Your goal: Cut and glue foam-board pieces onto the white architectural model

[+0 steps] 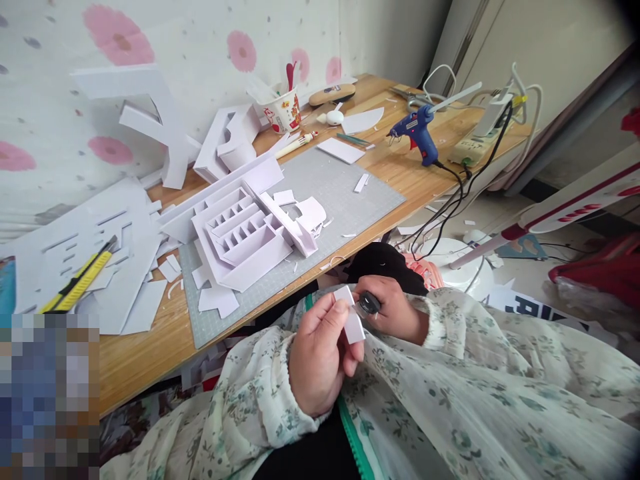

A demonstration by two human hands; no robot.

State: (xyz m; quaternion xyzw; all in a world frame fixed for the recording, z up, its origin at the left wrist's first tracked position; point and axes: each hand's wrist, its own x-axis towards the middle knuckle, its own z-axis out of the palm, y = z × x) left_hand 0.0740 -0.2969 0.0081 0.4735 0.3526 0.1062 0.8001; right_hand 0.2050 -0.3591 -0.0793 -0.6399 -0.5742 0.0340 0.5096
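Observation:
My left hand is closed around a small white foam-board strip, thumb pressed on its face. Just to its right, my right hand is wrapped round a black-handled tool; its working end is hidden behind the strip, so its kind is unclear. Both hands are over my lap, in front of the table edge. On the grey cutting mat sits a white foam-board model with stepped inner walls, and white offcuts lie beside it.
A blue glue gun stands at the table's right, its cord hanging over the edge near a power strip. A yellow utility knife rests on white sheets at left. A paper cup holds tools at the back.

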